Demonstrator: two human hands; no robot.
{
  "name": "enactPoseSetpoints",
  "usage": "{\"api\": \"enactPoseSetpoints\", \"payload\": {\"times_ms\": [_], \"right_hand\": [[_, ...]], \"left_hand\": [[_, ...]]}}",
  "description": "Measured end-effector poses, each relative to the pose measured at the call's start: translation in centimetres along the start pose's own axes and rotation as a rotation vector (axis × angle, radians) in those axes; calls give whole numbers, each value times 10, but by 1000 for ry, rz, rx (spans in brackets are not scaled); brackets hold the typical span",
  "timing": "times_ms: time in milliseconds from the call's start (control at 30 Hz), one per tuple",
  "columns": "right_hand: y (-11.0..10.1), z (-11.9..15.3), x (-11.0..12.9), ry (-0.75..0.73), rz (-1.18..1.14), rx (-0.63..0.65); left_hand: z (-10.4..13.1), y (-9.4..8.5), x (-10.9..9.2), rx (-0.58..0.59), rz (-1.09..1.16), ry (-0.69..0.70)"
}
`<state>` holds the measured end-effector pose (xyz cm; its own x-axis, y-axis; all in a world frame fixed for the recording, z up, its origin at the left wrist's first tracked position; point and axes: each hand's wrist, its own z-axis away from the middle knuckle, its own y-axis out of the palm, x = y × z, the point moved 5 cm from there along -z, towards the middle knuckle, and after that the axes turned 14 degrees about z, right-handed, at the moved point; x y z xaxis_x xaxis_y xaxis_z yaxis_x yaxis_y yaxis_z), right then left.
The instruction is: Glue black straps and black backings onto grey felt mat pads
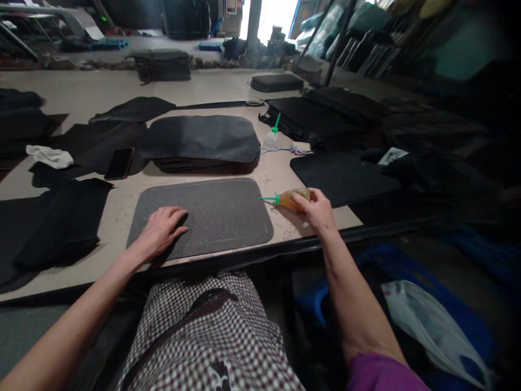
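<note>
Amber bottle [288, 199] lies sideways, clasped in the right hand [319, 210]; left hand [161, 229] rests unclenched on gray panel [223, 217].

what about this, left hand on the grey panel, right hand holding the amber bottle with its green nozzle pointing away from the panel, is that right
Nearly: the head view shows the green nozzle pointing toward the grey panel, not away from it. The left hand is on the panel and the right hand holds the amber bottle.

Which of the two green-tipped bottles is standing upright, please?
The pale bottle beside the stack of black panels; the amber bottle is held sideways in the right hand.
</note>
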<state>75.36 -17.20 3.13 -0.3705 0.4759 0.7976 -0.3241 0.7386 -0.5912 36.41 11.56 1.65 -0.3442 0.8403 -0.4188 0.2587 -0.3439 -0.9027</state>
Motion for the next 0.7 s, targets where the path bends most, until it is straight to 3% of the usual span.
{"api": "enactPoseSetpoints", "payload": {"times_ms": [200, 367, 433, 600, 700], "right_hand": [[-23, 5, -3, -5, 17, -45], [-33, 20, -1, 57, -15, 189], [-37, 23, -3, 65, 17, 219], [-58, 22, -8, 62, 50, -12], [-59, 24, -4, 87, -106, -86]], "left_hand": [[2, 5, 5, 1, 13, -1], [0, 6, 7, 17, 44, -8], [0, 6, 7, 15, 53, -10], [1, 4, 8, 11, 121, -20], [1, 1, 10, 18, 225, -18]]}}
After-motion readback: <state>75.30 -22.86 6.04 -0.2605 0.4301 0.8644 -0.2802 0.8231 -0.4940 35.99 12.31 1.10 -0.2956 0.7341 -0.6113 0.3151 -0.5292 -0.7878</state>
